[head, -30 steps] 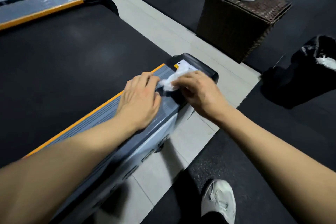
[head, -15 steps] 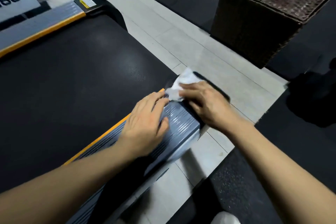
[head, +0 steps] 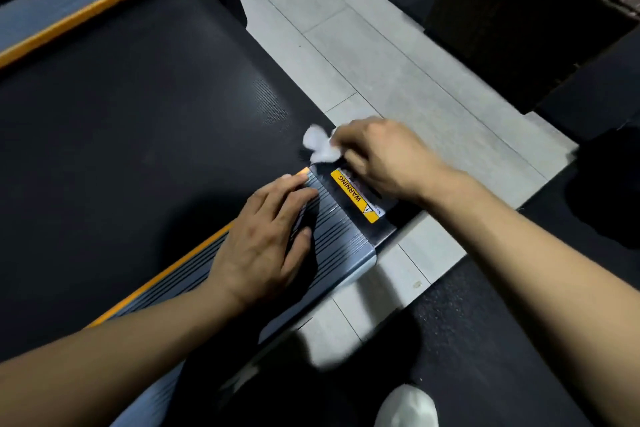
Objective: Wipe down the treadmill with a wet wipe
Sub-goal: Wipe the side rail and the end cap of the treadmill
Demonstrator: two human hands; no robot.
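Observation:
The treadmill fills the left of the head view, with a black belt and a grey ribbed side rail edged in orange. At the rail's rear end cap a yellow warning label shows. My right hand pinches a crumpled white wet wipe at the inner corner of that end cap, by the belt's edge. My left hand lies flat on the rail, fingers spread, holding nothing.
Pale floor tiles run beside the treadmill, bordered by black rubber mats. A dark wicker box stands at the upper right. My white shoe shows at the bottom. The treadmill's other rail lies at the upper left.
My right hand has drawn the wipe off the end cap toward the belt, uncovering the warning label. The left hand stays flat on the rail. The camera has tilted closer and downward.

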